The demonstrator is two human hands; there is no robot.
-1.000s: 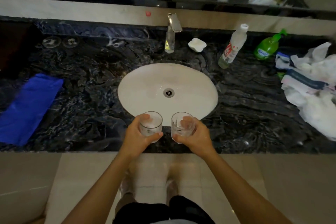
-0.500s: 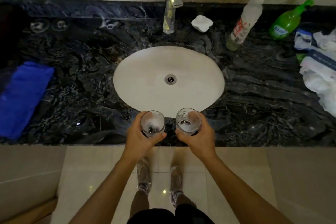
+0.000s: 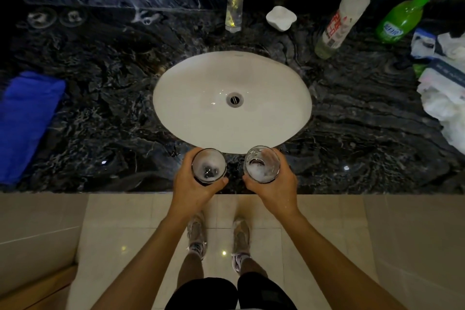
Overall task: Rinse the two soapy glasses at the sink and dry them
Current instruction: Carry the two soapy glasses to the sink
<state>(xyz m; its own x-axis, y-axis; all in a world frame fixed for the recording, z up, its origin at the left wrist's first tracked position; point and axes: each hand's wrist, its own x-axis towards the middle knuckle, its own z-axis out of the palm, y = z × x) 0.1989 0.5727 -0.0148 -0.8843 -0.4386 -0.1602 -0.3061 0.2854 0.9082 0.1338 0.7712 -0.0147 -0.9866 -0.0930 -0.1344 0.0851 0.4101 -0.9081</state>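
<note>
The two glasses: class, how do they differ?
The left glass has a thin soapy film and a dark bottom; the right glass has thick white foam pooled on its near side. The left hand grips the left glass, the right hand the right glass. Both are clear, soapy tumblers.

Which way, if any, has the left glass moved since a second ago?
Yes, slightly: the left glass has drawn back from the sink rim toward the counter front edge.

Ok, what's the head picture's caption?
Left hand holds the left glass, right hand the right glass, both soapy, before the sink.
</note>
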